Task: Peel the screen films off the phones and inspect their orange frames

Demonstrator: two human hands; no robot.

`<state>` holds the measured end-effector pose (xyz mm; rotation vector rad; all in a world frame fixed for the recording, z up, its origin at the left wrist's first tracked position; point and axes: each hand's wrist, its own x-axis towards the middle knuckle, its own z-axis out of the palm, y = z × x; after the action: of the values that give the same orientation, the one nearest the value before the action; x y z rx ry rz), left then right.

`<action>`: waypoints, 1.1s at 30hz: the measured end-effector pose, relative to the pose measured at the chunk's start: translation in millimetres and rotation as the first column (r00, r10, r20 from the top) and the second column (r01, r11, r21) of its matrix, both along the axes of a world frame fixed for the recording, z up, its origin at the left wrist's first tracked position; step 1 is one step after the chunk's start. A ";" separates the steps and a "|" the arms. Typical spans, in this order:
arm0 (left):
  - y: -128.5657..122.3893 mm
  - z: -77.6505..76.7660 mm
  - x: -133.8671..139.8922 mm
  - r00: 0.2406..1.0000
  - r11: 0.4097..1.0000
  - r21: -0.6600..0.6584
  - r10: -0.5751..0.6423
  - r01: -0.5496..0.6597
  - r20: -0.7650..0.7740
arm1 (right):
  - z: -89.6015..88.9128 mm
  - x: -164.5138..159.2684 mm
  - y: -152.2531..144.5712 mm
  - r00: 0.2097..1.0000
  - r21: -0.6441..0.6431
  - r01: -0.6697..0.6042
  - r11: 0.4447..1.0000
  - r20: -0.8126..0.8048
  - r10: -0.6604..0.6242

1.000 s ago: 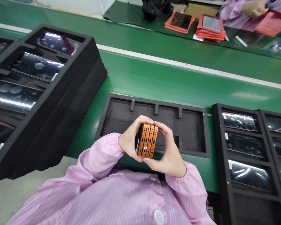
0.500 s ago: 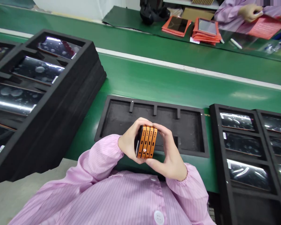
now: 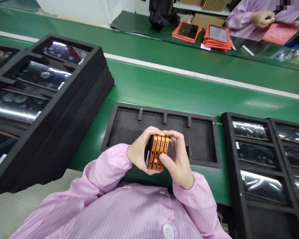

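Note:
Several smartphones (image 3: 155, 151) with orange frames are stacked face to back on edge, their bottom ends with ports and speaker holes turned up toward me. My left hand (image 3: 139, 151) is closed around the stack from the left, fingers over the far side and thumb at the near side. On the right, my right hand (image 3: 180, 159) grips the far corner with its fingers, and its thumb lies across the end of the rightmost phone. Beyond and below both hands lies a black foam tray (image 3: 164, 114) with short dividers and no phones visible in it.
At left rises a tall stack of black foam trays (image 3: 82, 109) with phones on top. Two more phone-filled trays (image 3: 229, 149) lie at right. Across the green bench (image 3: 149, 79), a co-worker's hand (image 3: 261, 19) is near red pouches (image 3: 218, 36).
My right thumb has moved from the near edge of the phones up onto their port ends. The left hand keeps its grip; the view has shifted slightly.

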<state>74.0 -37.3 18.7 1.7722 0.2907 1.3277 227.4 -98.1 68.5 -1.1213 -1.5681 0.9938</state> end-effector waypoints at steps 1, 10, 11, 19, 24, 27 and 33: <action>0.9 -0.3 -0.5 1.000 1.000 -0.001 -0.007 0.007 0.001 | -1.7 4.3 -0.6 0.998 0.013 -0.064 0.998 0.006 0.064; 3.8 -1.3 -5.5 0.988 0.994 0.098 -0.038 0.053 -0.150 | 4.7 23.9 1.8 0.958 0.072 -0.171 0.983 0.245 0.149; 3.1 -1.0 -5.6 0.986 0.993 0.107 -0.033 0.051 -0.162 | 5.9 25.1 2.8 0.958 0.079 -0.171 0.982 0.247 0.147; -0.6 4.6 -3.8 0.982 0.987 0.151 -0.030 0.059 -0.188 | -1.9 43.3 2.2 0.969 0.064 -0.137 0.989 0.215 0.120; -0.9 7.7 -6.1 0.983 0.993 0.118 0.011 0.011 -0.182 | -21.4 73.4 -4.0 0.999 0.190 0.009 0.982 0.044 -0.018; 0.1 7.1 -8.1 0.984 0.993 0.118 0.036 -0.015 -0.176 | -32.3 91.1 -10.3 0.963 0.322 0.260 0.910 -0.019 -0.268; -0.4 3.9 -8.6 0.981 0.995 0.101 0.036 -0.017 -0.190 | -63.0 74.3 -6.2 0.720 0.443 0.660 0.607 -0.140 -0.680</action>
<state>65.4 -37.7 22.6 1.9907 0.3612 1.2089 301.7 -104.3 5.5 -1.2323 -1.1481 0.0595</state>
